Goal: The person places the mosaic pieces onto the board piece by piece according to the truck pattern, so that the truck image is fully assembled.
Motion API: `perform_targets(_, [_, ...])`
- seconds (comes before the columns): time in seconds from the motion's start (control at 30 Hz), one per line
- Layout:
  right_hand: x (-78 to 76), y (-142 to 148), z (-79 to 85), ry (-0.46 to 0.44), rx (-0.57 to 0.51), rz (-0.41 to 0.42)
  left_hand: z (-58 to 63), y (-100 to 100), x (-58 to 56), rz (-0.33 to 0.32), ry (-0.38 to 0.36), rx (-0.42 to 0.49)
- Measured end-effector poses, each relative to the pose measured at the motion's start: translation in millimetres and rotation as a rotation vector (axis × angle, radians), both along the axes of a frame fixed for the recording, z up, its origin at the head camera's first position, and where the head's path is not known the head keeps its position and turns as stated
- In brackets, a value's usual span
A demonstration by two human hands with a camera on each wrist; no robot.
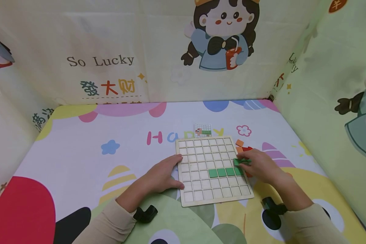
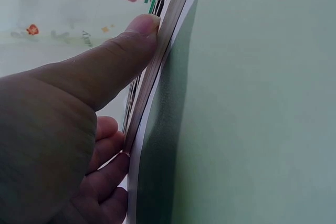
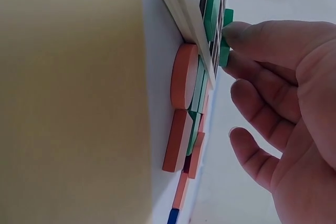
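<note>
A pale wooden grid board lies on the tabletop, with a row of green square tiles in its right part. At its left edge rests my left hand. The thumb and fingertips press that edge from the side, spread apart, as the left wrist view shows. Over the board's right edge my right hand pinches a green tile between thumb and index finger, just above the row. The other right fingers are loosely bent beside it.
Past the board's right edge lie loose pieces: orange squares, a red piece, a rounded orange piece and several green ones. A small picture card with a gridded pattern lies behind the board. A patterned cloth covers the table.
</note>
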State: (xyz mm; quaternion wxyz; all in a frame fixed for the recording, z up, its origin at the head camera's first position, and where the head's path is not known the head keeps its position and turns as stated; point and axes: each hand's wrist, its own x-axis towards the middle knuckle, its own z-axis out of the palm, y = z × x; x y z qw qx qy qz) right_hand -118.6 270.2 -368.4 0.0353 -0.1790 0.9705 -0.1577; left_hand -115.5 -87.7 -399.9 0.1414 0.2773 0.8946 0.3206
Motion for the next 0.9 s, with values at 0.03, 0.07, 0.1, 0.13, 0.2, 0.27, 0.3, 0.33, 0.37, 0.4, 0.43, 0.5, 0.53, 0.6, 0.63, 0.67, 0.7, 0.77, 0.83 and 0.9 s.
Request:
perform_targets(0.03, [-0.1, -0.5, -0.1, -0.001, 0.002, -0.002, 0.2, 0.0, 0.0, 0.0, 0.0, 0.0])
perform_targets(0.07, [-0.2, -0.9, -0.1, -0.003, 0.004, -0.003, 0.1, 0.1, -0.2, -0.001, 0.002, -0.002])
perform_targets(0.1, [-0.3, -1.4, -0.3, -0.004, 0.006, -0.005, 0.5, 0.2, -0.1, -0.001, 0.002, -0.003])
perform_targets(0.13, [-0.5, -1.9, -0.3, -0.007, 0.009, -0.005, 0.6, 0.3, -0.2, -0.001, 0.002, -0.004])
perform_targets(0.2, [-0.8, -3.0, 0.0, -0.014, 0.015, -0.006, 0.7, 0.5, -0.3, -0.002, 0.002, -0.003])
perform_targets(0.27, [-1.3, -4.0, 0.1, -0.023, 0.022, -0.008, 1.0, 0.6, -0.5, -0.002, 0.001, -0.003])
perform_targets(0.3, [-1.7, -4.4, 0.0, -0.028, 0.024, -0.01, 0.9, 0.7, -0.5, -0.002, 0.0, -0.002])
perform_targets(0.33, [-1.9, -4.8, 0.2, -0.033, 0.026, -0.01, 0.7, 0.7, -0.5, -0.002, -0.001, -0.002])
perform_targets(0.37, [-2.1, -5.1, 0.1, -0.035, 0.028, -0.012, 0.6, 0.7, -0.6, -0.002, -0.001, 0.0])
perform_targets(0.4, [-2.2, -5.4, 0.2, -0.037, 0.029, -0.01, 0.7, 0.6, -0.6, -0.002, -0.002, -0.002])
perform_targets(0.43, [-2.2, -5.6, 0.1, -0.038, 0.031, -0.011, 0.2, 0.7, -0.7, -0.002, -0.002, 0.002])
perform_targets(0.5, [-2.3, -5.7, -0.4, -0.04, 0.033, -0.012, -0.3, 0.6, -0.8, -0.001, -0.003, 0.003])
perform_targets(0.53, [-2.3, -5.8, -0.4, -0.041, 0.033, -0.011, -0.2, 0.5, -0.9, -0.001, -0.004, 0.003])
perform_targets(0.6, [-2.5, -5.7, -0.8, -0.043, 0.034, -0.006, -0.4, 0.4, -0.9, -0.001, -0.003, 0.006])
perform_targets(0.63, [-2.6, -5.6, -1.1, -0.044, 0.035, -0.008, -0.8, 0.4, -1.0, -0.002, -0.002, 0.009])
perform_targets(0.67, [-2.8, -5.4, -1.3, -0.046, 0.036, -0.007, -0.7, 0.3, -1.0, -0.002, -0.002, 0.006])
perform_targets(0.7, [-3.2, -5.4, -1.5, -0.048, 0.036, -0.007, -0.9, 0.3, -1.1, -0.002, -0.001, 0.005])
perform_targets(0.77, [-3.5, -5.4, -1.2, -0.055, 0.039, -0.005, -1.1, 0.4, -1.1, -0.003, 0.0, 0.007])
perform_targets(0.83, [-3.9, -5.3, -1.0, -0.062, 0.042, -0.009, -1.2, 0.5, -1.1, -0.002, -0.003, 0.004])
perform_targets(0.9, [-4.5, -5.4, -0.6, -0.07, 0.039, -0.005, -1.1, 0.6, -1.0, -0.001, -0.006, 0.003])
